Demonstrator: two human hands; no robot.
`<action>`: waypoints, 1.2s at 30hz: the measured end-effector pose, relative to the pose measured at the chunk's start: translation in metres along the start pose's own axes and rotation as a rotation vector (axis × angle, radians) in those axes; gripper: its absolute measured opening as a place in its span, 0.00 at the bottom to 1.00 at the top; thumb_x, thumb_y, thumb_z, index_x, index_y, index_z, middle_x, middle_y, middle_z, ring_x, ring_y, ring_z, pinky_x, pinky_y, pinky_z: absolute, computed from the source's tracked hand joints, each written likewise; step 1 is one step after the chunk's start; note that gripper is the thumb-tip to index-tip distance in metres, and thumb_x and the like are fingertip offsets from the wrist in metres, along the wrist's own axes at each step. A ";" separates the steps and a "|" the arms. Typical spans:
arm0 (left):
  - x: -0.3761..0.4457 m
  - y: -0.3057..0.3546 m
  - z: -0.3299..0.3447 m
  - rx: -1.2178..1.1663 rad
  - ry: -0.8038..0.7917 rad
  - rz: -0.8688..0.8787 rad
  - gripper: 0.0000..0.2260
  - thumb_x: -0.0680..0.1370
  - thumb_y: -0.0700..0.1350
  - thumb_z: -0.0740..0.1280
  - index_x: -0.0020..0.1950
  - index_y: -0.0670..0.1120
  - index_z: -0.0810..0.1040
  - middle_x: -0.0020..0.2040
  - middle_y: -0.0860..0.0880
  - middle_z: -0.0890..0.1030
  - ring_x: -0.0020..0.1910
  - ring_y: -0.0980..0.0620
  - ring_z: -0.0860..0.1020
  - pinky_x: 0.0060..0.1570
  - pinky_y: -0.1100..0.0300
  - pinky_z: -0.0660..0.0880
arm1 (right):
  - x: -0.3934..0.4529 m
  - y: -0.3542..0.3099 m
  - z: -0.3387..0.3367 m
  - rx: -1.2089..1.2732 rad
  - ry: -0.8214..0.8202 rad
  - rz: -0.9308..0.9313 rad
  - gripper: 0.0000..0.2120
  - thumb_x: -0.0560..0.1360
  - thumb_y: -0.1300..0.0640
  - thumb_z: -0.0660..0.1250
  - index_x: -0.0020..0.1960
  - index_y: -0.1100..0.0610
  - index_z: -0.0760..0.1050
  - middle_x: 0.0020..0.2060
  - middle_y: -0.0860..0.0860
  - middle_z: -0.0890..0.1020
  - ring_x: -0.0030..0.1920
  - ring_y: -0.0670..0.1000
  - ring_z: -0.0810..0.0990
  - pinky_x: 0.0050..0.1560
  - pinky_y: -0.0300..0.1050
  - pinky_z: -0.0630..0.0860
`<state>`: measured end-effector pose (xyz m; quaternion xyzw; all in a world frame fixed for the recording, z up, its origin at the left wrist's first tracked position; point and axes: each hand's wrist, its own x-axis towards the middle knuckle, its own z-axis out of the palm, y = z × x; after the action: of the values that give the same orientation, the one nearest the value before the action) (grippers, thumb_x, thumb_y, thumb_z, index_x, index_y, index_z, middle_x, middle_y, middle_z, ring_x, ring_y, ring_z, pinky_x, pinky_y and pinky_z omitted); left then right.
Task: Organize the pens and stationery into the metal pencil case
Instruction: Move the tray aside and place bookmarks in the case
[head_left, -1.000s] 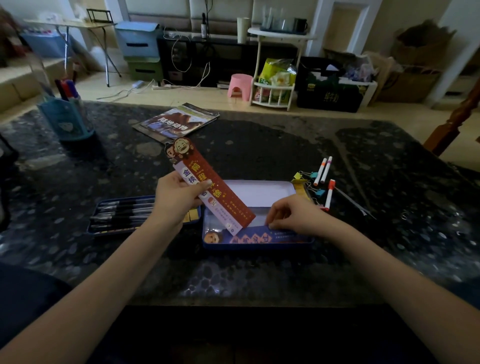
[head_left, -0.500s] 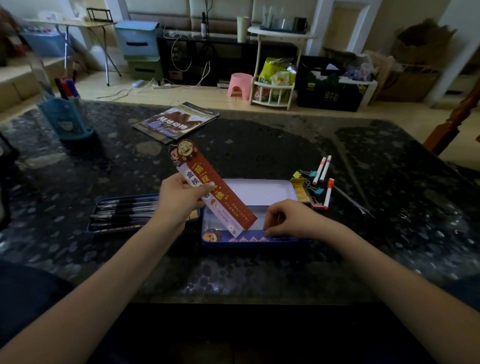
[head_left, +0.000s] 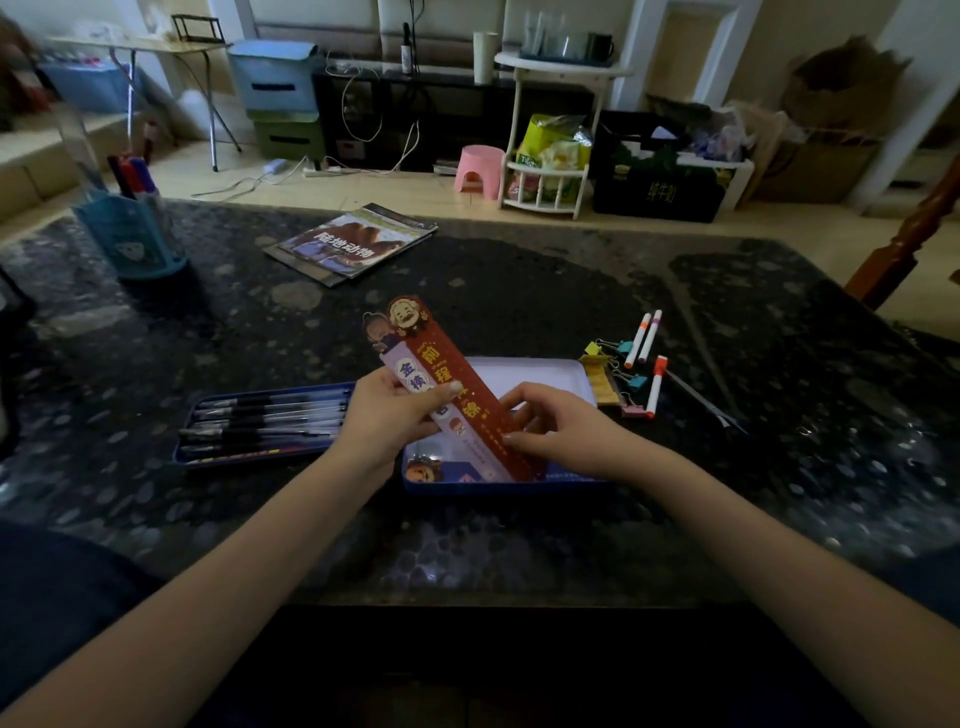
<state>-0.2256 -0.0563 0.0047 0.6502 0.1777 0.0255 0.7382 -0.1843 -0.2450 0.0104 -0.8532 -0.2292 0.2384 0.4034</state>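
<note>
On the dark speckled stone surface (head_left: 519, 291) lies an open blue metal pencil case in two halves: the left tray (head_left: 270, 423) holds a row of black pens (head_left: 265, 415) lying side by side, and the right tray (head_left: 535, 374), pale inside, sits just beside it. The left hand (head_left: 387, 415) grips two long cardboard bookmarks held together, a red one with gold characters and a cartoon face on top (head_left: 447, 374) and a pale lilac one (head_left: 415, 382) partly behind it; they tilt with the tops away from the person and the lower ends down inside the right tray. The right hand (head_left: 558, 434) pinches the red bookmark's lower part between thumb and fingers, over the tray. Another printed piece with a cartoon face (head_left: 423, 470) lies in the tray's near corner, though it is too shadowed to tell what it is. Right of the case lie three white markers with coloured caps (head_left: 649, 358), a few coloured binder clips (head_left: 621, 364) and a yellow patterned strip (head_left: 600, 382). Farther back rest a glossy magazine (head_left: 353, 244) and, at the far left, a blue pen holder with pens standing in it (head_left: 130, 234)
</note>
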 end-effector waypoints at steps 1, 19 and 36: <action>0.000 0.000 0.000 -0.006 -0.022 -0.014 0.08 0.72 0.38 0.71 0.50 0.42 0.77 0.43 0.47 0.85 0.43 0.51 0.84 0.42 0.56 0.80 | 0.000 0.001 0.000 -0.009 0.022 -0.014 0.09 0.77 0.57 0.65 0.57 0.49 0.72 0.45 0.44 0.77 0.47 0.44 0.78 0.41 0.34 0.77; 0.019 0.003 -0.016 -0.215 0.190 -0.026 0.07 0.76 0.33 0.65 0.50 0.43 0.76 0.48 0.45 0.81 0.46 0.50 0.81 0.38 0.61 0.78 | 0.007 0.008 -0.020 -0.110 0.128 0.176 0.07 0.81 0.57 0.56 0.54 0.49 0.72 0.46 0.47 0.77 0.44 0.44 0.76 0.39 0.36 0.73; 0.019 0.005 -0.018 -0.264 0.185 0.044 0.07 0.76 0.34 0.65 0.52 0.42 0.77 0.47 0.47 0.82 0.48 0.53 0.81 0.43 0.62 0.79 | -0.004 0.010 -0.026 -0.432 -0.108 0.125 0.05 0.75 0.56 0.68 0.49 0.47 0.76 0.40 0.45 0.75 0.40 0.42 0.75 0.38 0.34 0.70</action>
<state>-0.2124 -0.0337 0.0038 0.5460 0.2258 0.1246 0.7971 -0.1703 -0.2681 0.0179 -0.9183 -0.2427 0.2537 0.1832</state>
